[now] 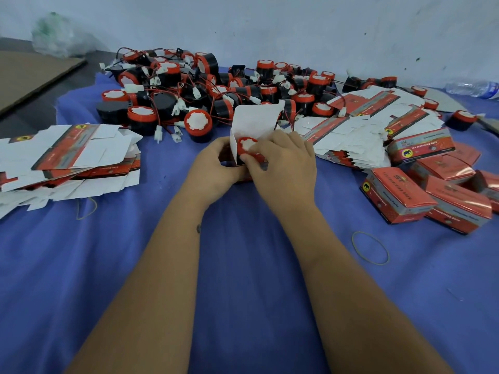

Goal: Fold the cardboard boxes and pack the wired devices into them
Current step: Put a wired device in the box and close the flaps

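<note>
An open cardboard box stands in the middle of the blue cloth, its white lid flap raised. My left hand grips the box from the left side. My right hand holds a red-and-black wired device at the box's mouth, fingers curled over it. A big heap of the same wired devices lies behind. Flat unfolded boxes are stacked at the left and right. Closed packed boxes sit at the right.
The blue cloth covers the work surface. Two rubber bands lie on it, one at the right and one at the left. A plastic bottle lies far right, a plastic bag far left by brown cardboard.
</note>
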Motion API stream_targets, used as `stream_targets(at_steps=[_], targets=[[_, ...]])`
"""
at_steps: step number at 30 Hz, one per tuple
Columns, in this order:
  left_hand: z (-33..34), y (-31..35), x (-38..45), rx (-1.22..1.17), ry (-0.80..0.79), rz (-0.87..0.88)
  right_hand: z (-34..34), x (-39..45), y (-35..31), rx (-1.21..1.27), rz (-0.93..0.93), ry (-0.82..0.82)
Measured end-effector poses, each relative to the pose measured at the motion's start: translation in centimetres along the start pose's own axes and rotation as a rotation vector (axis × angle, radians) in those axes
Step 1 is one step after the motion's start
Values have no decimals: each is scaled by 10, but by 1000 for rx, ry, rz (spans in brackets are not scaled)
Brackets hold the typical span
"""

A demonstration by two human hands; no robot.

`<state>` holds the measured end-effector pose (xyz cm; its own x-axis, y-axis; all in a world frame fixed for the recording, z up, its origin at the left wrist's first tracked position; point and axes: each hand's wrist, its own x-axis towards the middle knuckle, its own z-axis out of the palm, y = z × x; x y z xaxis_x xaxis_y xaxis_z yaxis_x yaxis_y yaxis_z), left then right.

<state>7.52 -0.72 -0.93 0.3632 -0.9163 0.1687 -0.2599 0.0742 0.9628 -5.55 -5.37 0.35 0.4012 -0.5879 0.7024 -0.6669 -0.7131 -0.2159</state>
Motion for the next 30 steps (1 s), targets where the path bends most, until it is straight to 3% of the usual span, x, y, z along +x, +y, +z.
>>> stream_targets(at_steps=[7,10,13,14,16,19,22,26,28,30], targets=[[7,4,-1,-11,18,-12,1,-4,0,248,94,-103],[10,8,-2,-161,72,-38,-9,-2,0,715,253,-235],[10,7,-2,-105,157,-45,-16,2,2,1143,419,-344],[10,6,-2,-48,175,-36,-17,3,1,1201,455,-327],[12,2,0,51,170,-23,-17,5,1,1262,605,-134],[13,3,2,91,118,-65,-14,7,8,1150,866,147],[12,4,-2,72,86,-126,-12,12,23,1245,1022,79],[12,5,-6,59,55,-130,-13,18,34,1536,986,-33],[13,5,-5,87,64,-113,-14,17,32,1466,881,49],[14,4,-4,115,80,-95,-17,17,26,1246,742,152]])
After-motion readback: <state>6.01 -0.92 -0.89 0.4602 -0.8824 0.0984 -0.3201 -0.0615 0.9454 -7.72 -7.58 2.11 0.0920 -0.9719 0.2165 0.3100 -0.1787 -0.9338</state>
